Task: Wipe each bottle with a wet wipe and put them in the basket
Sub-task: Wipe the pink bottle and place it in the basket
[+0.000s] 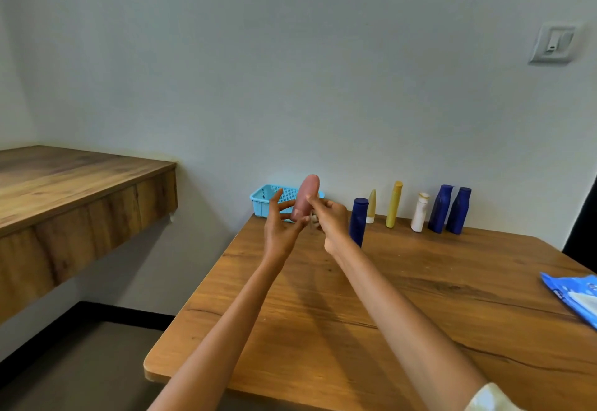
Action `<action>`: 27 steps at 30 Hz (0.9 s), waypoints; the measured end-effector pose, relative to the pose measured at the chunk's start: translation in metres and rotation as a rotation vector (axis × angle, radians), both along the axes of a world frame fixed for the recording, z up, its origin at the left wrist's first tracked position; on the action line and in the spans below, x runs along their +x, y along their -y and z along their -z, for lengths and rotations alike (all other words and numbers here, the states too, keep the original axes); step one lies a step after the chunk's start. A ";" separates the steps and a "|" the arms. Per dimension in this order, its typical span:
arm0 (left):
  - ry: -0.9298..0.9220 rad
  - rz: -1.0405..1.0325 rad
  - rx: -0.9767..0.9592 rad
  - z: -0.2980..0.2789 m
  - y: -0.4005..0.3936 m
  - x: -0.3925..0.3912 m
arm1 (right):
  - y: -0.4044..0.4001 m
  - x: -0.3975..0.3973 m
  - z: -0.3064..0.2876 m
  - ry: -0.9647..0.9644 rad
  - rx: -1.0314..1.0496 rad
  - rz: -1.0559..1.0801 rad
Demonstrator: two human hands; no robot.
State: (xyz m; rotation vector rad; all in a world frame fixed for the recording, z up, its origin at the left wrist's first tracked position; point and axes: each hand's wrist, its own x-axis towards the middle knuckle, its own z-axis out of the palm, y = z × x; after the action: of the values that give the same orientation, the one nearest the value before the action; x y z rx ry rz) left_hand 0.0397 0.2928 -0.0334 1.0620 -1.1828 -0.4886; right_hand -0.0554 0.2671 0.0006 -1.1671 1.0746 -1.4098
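A pink bottle (305,197) is held upright in the air just in front of the light blue basket (266,201) at the table's far left corner. My left hand (279,229) pinches the bottle's lower end between thumb and a finger, the other fingers spread. My right hand (329,220) has a fingertip on the bottle's right side, and its curled fingers hold a small pale wet wipe (312,221), mostly hidden. Along the wall stand a dark blue bottle (358,221), a cream pointed tube (371,207), a yellow bottle (394,205), a white bottle (420,213) and two blue bottles (449,210).
A blue pack of wipes (575,297) lies at the right edge of the wooden table (355,330). A wooden shelf (64,190) juts from the wall at the left, with a gap of floor between it and the table.
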 end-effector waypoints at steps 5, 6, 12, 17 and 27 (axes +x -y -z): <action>-0.551 0.329 0.183 -0.009 0.002 0.011 | 0.005 -0.006 0.000 0.041 -0.006 -0.077; -0.626 0.429 0.240 -0.011 0.001 0.014 | 0.005 -0.007 0.000 0.053 -0.021 -0.096; -0.779 0.609 0.310 -0.007 0.004 0.021 | 0.009 -0.007 0.002 0.028 -0.063 -0.044; -0.859 0.678 0.279 -0.002 0.005 0.017 | 0.011 -0.007 -0.002 -0.097 -0.162 0.113; -0.815 0.547 0.272 -0.006 0.003 0.001 | 0.018 -0.015 -0.045 -0.743 -0.579 0.170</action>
State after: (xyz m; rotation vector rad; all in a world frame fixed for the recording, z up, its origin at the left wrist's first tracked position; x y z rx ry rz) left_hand 0.0407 0.2893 -0.0277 0.6240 -0.6558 -1.3912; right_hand -0.0706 0.2490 0.0456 -2.1751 1.3190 -1.5011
